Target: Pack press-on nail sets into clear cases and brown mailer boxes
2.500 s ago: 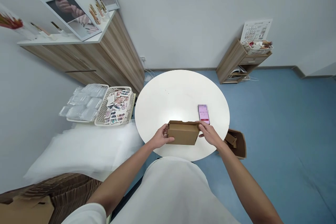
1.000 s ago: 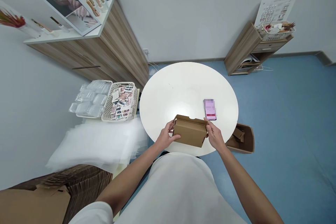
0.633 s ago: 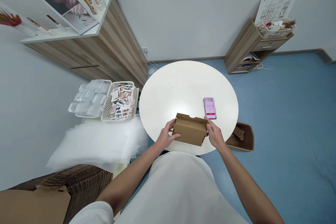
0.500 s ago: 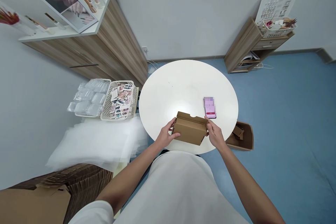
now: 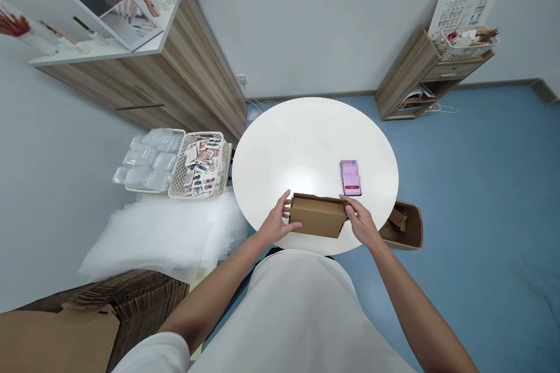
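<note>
A brown cardboard box (image 5: 318, 217) is held between my two hands over the near edge of the round white table (image 5: 306, 140). My left hand (image 5: 276, 220) grips its left end, thumb along the near side and fingers behind. At the far right corner, my right hand (image 5: 359, 218) pinches the box, its index finger along the top edge. The box's lid flap lies almost down along the far edge. What is inside the box, if anything, is hidden. Beyond my right hand, a phone (image 5: 350, 178) with a pink screen lies on the table.
Left of the table stand a basket of printed packets (image 5: 202, 164) and a basket of clear plastic cases (image 5: 151, 158). Nearer are white translucent sheets (image 5: 161, 233) and stacked flat cardboard (image 5: 56, 335). An open carton (image 5: 409, 239) with cardboard pieces sits on the floor at right.
The box's far flap, raised half a second ago, has come down nearly flat. Both hands stay on the box; the left fingers have spread a little.
</note>
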Demonstrator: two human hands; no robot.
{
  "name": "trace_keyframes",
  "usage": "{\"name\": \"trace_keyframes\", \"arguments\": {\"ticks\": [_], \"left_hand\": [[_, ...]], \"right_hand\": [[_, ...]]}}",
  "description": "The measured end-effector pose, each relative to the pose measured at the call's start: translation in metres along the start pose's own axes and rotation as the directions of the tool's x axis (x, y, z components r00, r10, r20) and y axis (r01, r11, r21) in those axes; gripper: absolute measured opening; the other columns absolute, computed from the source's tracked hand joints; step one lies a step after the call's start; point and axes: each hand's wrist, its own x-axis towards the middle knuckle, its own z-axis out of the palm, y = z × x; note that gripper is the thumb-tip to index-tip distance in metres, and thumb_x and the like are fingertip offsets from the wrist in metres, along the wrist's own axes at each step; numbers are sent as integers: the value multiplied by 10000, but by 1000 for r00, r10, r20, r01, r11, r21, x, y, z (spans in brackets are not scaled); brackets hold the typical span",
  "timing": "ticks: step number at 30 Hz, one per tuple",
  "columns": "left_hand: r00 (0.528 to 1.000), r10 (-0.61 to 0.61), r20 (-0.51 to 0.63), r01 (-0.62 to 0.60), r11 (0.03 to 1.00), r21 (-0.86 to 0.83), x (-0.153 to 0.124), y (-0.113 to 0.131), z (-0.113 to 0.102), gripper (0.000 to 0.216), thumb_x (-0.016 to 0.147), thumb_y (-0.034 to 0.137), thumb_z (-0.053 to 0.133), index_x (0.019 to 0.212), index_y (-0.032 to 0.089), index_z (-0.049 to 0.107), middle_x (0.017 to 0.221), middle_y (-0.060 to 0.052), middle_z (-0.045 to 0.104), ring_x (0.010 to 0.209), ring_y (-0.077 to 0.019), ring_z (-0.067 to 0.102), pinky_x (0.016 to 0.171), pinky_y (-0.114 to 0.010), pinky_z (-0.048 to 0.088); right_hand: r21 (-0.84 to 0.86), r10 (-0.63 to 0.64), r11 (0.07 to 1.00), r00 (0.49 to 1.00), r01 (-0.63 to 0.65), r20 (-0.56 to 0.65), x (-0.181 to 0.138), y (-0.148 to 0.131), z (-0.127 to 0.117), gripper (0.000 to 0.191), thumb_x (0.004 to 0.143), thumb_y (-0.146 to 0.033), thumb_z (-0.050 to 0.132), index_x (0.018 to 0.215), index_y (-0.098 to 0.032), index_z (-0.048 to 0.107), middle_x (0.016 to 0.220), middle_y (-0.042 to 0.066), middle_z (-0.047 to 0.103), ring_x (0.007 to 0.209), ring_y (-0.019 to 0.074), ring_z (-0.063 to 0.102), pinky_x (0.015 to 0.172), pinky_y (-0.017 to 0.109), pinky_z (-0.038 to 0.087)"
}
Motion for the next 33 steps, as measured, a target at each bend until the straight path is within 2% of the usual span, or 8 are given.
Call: {"name": "trace_keyframes", "arguments": {"ticks": [5, 9, 17, 21, 25, 28, 30, 33], "left_hand": [[999, 40, 21, -41, 999, 20, 6, 8, -12, 777, 697, 344, 652, 1341, 292, 221, 1194, -88, 443, 929, -165, 525, 780, -320, 460], [997, 77, 10, -77, 997, 8, 11, 14, -19, 680, 674, 346, 670, 1252, 261, 323, 1168, -81, 465, 891, -152, 541, 770, -314, 471], [993, 94, 75, -87, 992, -93, 20, 13, -26, 396, 668, 366, 671, 972, 201, 477, 935, -39, 572, 818, -149, 572, 766, -332, 475], [995, 101, 12, -98, 981, -168, 17, 10, -24, 448, 676, 385, 664, 1053, 224, 483, 1143, -88, 513, 1038, -197, 513, 894, -370, 414], [991, -133, -7, 117, 889, -442, 15, 12, -25, 725, 687, 498, 620, 1295, 322, 265, 1400, -96, 262, 1258, -257, 315, 939, -418, 378], [916, -357, 182, 390, 688, -611, 20, 14, -30, 652, 745, 631, 434, 1283, 282, 314, 1337, -125, 373, 1147, -265, 463, 849, -429, 454], [870, -417, 264, 485, 623, -614, 26, 14, -34, 609, 732, 609, 485, 1193, 214, 433, 1229, -136, 489, 1050, -250, 540, 812, -395, 486], [868, -444, 222, 479, 632, -609, 31, 10, -36, 554, 687, 469, 640, 1129, 177, 478, 1120, -123, 568, 985, -219, 576, 789, -346, 504]], "right_hand": [[57, -90, 995, 986, 83, 142, 2, -12, -12, 410, 837, -447, 405, 1201, -278, 490, 1103, 72, 523, 983, 195, 508, 773, 347, 484], [-22, -176, 982, 956, 186, 236, 3, -22, -18, 540, 759, -427, 553, 1265, -312, 403, 1234, 64, 458, 1083, 222, 464, 812, 368, 482], [-54, -291, 948, 925, 313, 242, 12, -22, -15, 339, 781, -341, 543, 1114, -279, 519, 1071, 68, 539, 988, 207, 528, 702, 354, 553], [-193, -426, 860, 873, 472, 238, 12, -18, -7, 281, 786, -267, 535, 1067, -259, 534, 1053, 82, 539, 943, 204, 553, 690, 368, 560], [-388, -640, 659, 752, 644, 160, 16, -11, 0, 203, 791, -163, 523, 971, -245, 567, 1079, 99, 546, 1035, 232, 531, 794, 434, 526], [-446, -742, 525, 646, 725, 176, 17, -6, 6, 243, 781, -102, 531, 967, -254, 567, 1073, 85, 565, 1121, 242, 486, 860, 473, 494], [-439, -774, 472, 598, 765, 210, 15, -3, 10, 270, 774, -89, 543, 982, -259, 565, 1071, 75, 573, 1147, 243, 468, 879, 480, 486], [-380, -755, 530, 626, 758, 194, 10, 0, 18, 232, 771, -150, 569, 984, -244, 568, 1137, 91, 538, 1169, 252, 448, 897, 480, 476]]}}
